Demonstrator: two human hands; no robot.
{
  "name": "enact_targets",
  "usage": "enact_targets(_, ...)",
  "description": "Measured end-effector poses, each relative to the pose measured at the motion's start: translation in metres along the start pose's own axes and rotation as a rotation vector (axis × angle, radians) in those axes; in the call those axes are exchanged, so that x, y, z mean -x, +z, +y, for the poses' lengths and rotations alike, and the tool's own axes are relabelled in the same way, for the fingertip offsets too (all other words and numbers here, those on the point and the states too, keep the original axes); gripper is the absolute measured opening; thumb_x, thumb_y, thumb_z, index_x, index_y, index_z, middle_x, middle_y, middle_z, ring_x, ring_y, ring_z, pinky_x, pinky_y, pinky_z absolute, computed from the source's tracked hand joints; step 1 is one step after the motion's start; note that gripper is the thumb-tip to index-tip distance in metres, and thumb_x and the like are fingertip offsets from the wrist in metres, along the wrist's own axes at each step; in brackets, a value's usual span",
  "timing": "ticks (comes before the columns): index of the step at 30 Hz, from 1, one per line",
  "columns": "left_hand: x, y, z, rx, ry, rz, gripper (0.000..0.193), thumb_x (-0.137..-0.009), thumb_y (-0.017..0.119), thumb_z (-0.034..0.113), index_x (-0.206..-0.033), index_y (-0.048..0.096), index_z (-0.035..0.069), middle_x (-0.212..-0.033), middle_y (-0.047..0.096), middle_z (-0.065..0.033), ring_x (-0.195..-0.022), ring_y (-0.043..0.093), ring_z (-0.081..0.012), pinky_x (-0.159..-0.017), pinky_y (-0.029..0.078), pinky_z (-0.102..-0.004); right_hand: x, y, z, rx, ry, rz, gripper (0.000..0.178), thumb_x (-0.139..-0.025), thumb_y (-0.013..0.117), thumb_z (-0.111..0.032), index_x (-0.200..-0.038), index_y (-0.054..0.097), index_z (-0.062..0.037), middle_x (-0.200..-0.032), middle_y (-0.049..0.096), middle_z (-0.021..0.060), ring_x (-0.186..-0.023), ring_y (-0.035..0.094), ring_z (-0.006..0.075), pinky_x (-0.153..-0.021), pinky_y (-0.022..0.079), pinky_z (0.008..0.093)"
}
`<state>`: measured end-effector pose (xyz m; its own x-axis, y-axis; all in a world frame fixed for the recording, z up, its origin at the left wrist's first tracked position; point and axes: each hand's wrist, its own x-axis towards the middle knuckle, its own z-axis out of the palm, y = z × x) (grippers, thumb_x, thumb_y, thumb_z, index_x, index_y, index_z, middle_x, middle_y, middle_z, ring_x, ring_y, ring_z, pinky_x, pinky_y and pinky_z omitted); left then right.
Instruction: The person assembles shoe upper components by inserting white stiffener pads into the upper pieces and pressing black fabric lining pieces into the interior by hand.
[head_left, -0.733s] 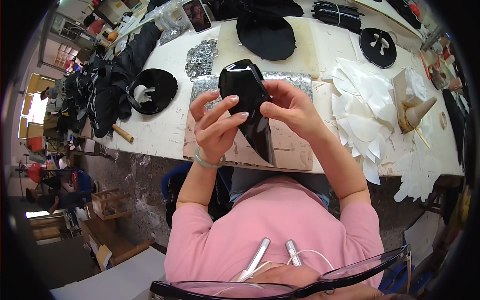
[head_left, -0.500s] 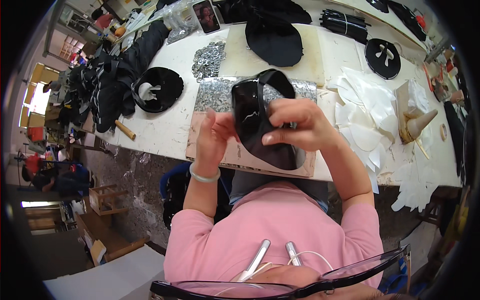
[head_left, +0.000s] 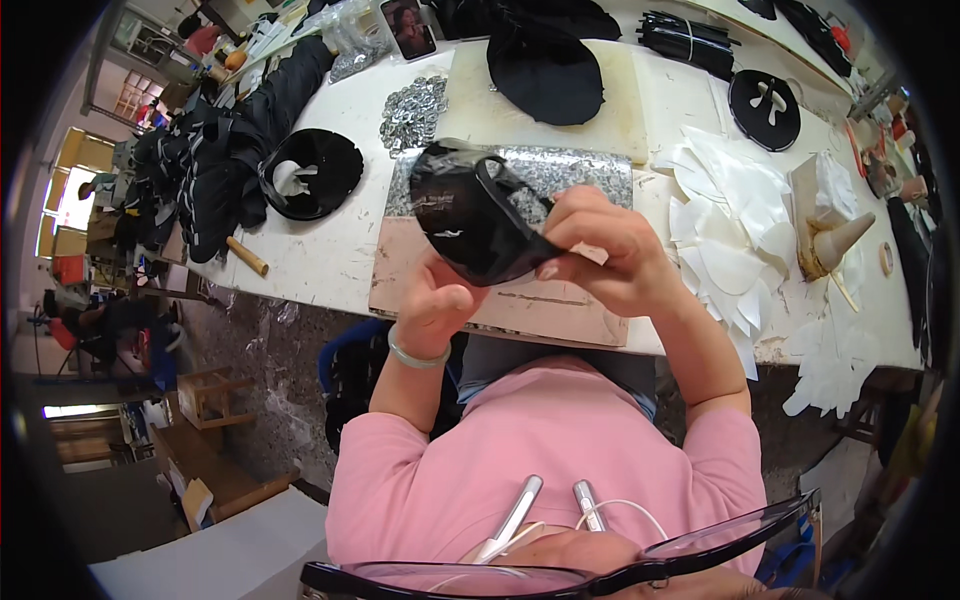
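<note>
A glossy black curved piece (head_left: 455, 215), like patent leather with an opening and a narrow edge band, is held up over the table in front of me. My right hand (head_left: 610, 250) pinches its right end between thumb and fingers. Below its lower left edge, my left hand (head_left: 440, 297) supports it with bent fingers, partly hidden behind the piece. Under both hands lies a pale work board (head_left: 560, 310), with a speckled silver-grey slab (head_left: 600, 175) behind it.
Left on the table are a similar black piece (head_left: 335, 175), a wooden stick (head_left: 248, 257) and black bundles (head_left: 205, 190). Small metal rings (head_left: 412, 112) and a flat black piece (head_left: 548, 80) lie beyond. White cut pieces (head_left: 715, 220) and a cone-topped container (head_left: 825, 245) are right.
The glossy black piece has tilted, its far end swinging up and left. My left hand has dropped slightly and turned beneath it; my right hand has shifted its grip to the right end.
</note>
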<state>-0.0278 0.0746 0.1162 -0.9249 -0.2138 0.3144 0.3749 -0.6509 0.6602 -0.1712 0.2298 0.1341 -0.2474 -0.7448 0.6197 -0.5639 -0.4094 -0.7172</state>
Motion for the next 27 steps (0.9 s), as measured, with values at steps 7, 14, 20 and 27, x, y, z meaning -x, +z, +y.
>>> enact_targets(7, 0.035, -0.044, -0.027, -0.114, -0.071, 0.073, 0.040, -0.076, 0.076, 0.004, -0.113, 0.062, -0.001, -0.115, 0.064, -0.0120, -0.109, 0.060, -0.0225, -0.097, 0.045, -0.0390, 0.016, 0.005, -0.002, -0.160, 0.156, -0.131, 0.021, -0.074, 0.076, -0.007, -0.091, 0.065, -0.0035, -0.083, 0.062, 0.0066, -0.081, 0.058, 0.0250, -0.087, 0.041, 0.0382)
enact_targets(14, 0.047, -0.050, -0.026, -0.387, -0.119, 0.041, 0.050, -0.067, 0.082, -0.003, -0.113, 0.062, -0.003, -0.112, 0.065, -0.0106, -0.103, 0.061, -0.0180, -0.090, 0.049, -0.0329, 0.037, 0.024, 0.004, -0.011, 0.136, -0.044, 0.018, -0.077, 0.075, -0.010, -0.079, 0.059, -0.0042, -0.074, 0.056, 0.0059, -0.075, 0.056, 0.0244, -0.098, 0.040, 0.0459)
enact_targets(20, 0.037, -0.040, -0.018, -0.235, -0.185, 0.027, 0.054, -0.070, 0.080, -0.001, -0.119, 0.057, -0.006, -0.113, 0.064, -0.0099, -0.102, 0.061, -0.0181, -0.086, 0.051, -0.0324, 0.049, 0.014, 0.010, -0.074, -0.049, -0.194, 0.016, -0.078, 0.072, -0.008, -0.089, 0.060, -0.0034, -0.085, 0.057, 0.0086, -0.085, 0.056, 0.0291, -0.102, 0.037, 0.0486)
enact_targets(27, 0.036, -0.043, -0.032, -0.217, -0.174, 0.195, 0.039, -0.081, 0.067, -0.002, -0.119, 0.057, -0.002, -0.110, 0.064, -0.0083, -0.100, 0.061, -0.0163, -0.087, 0.049, -0.0277, 0.058, 0.013, 0.004, 0.238, 0.095, -0.147, 0.017, -0.075, 0.072, -0.006, -0.085, 0.059, -0.0054, -0.081, 0.054, 0.0068, -0.082, 0.056, 0.0266, -0.106, 0.034, 0.0496)
